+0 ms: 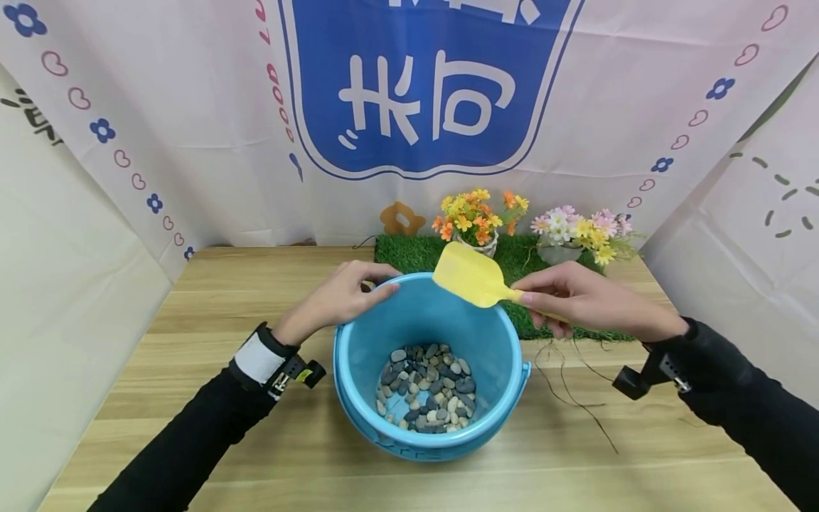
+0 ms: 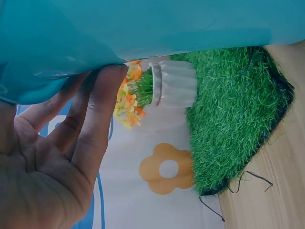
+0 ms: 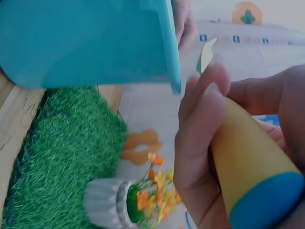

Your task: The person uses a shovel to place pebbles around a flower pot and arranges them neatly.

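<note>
A blue bucket (image 1: pixel 431 439) stands on the wooden table with grey, dark and pale pebbles (image 1: pixel 430 387) spread over its bottom. My left hand (image 1: pixel 345 293) grips its rim at the far left, thumb over the edge; in the left wrist view, the fingers (image 2: pixel 102 102) lie against the outer wall. Above the rim's far right side, my right hand (image 1: pixel 579 299) holds a yellow toy shovel (image 1: pixel 470 274) by its handle. The shovel's blade carries no pebbles. In the right wrist view, the handle (image 3: pixel 250 152) has a blue end cap (image 3: pixel 267 200).
Behind the bucket lies a mat of artificial grass (image 1: pixel 409 250). On it stand a pot of orange and yellow flowers (image 1: pixel 476 217) and another of pink, white and yellow flowers (image 1: pixel 579 231). Dark loose threads (image 1: pixel 572 398) lie at the right. A printed cloth (image 1: pixel 243 142) hangs behind.
</note>
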Tool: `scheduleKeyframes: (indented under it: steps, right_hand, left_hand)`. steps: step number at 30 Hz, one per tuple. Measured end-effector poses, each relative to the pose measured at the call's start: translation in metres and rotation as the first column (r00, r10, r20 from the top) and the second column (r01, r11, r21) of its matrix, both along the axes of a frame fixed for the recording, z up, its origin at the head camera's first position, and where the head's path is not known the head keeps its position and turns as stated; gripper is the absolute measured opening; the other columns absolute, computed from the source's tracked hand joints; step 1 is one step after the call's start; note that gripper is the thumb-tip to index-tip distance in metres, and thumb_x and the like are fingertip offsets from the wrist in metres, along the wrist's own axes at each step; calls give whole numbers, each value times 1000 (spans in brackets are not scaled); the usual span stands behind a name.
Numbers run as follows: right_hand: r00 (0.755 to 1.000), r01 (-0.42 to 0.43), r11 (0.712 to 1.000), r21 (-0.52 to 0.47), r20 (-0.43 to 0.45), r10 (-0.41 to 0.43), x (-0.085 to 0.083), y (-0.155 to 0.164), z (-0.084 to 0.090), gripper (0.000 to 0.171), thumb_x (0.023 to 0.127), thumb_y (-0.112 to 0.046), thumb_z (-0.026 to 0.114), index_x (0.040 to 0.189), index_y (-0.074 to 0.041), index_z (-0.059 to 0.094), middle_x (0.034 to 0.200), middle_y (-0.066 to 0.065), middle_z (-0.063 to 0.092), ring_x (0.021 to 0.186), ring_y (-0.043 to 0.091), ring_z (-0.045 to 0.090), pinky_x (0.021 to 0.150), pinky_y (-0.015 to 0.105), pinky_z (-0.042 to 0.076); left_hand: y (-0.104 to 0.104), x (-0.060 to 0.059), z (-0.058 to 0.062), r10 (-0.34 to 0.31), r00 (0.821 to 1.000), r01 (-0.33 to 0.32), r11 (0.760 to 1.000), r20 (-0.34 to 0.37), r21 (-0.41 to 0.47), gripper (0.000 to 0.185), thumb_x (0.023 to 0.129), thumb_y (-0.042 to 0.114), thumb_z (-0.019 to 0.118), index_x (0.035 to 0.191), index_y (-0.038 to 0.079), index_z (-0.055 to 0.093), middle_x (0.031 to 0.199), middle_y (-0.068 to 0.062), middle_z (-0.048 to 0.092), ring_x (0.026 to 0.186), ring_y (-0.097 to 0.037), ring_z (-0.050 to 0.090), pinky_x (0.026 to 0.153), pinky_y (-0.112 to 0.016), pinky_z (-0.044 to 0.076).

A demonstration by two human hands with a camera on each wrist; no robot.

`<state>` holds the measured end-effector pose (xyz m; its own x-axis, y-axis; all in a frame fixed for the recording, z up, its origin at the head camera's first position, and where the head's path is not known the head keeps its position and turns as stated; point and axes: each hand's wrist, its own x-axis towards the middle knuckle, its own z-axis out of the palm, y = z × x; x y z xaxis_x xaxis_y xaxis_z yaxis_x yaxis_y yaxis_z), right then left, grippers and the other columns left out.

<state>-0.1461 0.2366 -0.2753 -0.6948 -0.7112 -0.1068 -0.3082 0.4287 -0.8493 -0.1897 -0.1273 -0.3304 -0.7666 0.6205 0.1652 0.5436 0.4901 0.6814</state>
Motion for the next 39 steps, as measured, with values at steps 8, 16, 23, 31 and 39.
scheduleKeyframes:
  steps: [8, 16, 23, 31, 39]
  right_hand:
    - [997, -33, 997, 76, -71, 39, 3, -19, 10, 28, 98, -26, 50, 121, -15, 62, 73, 14, 57, 49, 24, 52, 44, 34, 48]
    - [991, -57, 988, 142, -110, 72, 9, -37, 17, 26, 98, -29, 50, 120, -21, 62, 69, 7, 56, 50, 21, 51, 47, 33, 48]
    - [983, -61, 976, 211, -156, 95, 18, -49, 18, 26, 99, -24, 49, 122, -19, 60, 66, 0, 55, 48, 16, 50, 49, 29, 47]
    - [946, -77, 960, 270, -285, 156, 18, -65, 16, 22, 99, -23, 50, 116, -19, 63, 77, -8, 59, 54, 7, 51, 55, 28, 44]
    - [902, -64, 933, 355, -379, 206, 15, -76, 26, 14, 96, -17, 55, 102, -19, 67, 65, -5, 47, 46, 4, 35, 47, 24, 33]
  left_hand:
    - [0, -1, 0, -4, 1000, 4, 1000, 3, 2, 28, 96, 27, 54, 117, 11, 65, 97, -2, 64, 85, -13, 61, 70, -31, 54]
    - [-3, 1, 2, 0, 1000, 0, 1000, -5, 20, 28, 96, 26, 54, 117, 11, 64, 98, -1, 65, 85, -13, 61, 70, -31, 54]
    - [0, 1, -2, -2, 1000, 2, 1000, -4, 8, 29, 97, 29, 53, 118, 13, 65, 99, 2, 64, 87, -12, 60, 73, -33, 53]
    - [-1, -1, -2, -1, 1000, 1, 1000, -15, 21, 26, 96, 24, 54, 116, 11, 65, 96, 2, 64, 86, -12, 59, 72, -32, 53]
    - [-1, 0, 0, -1, 1000, 2, 1000, -17, 5, 28, 96, 28, 53, 116, 12, 65, 96, 2, 64, 86, -12, 59, 72, -32, 53]
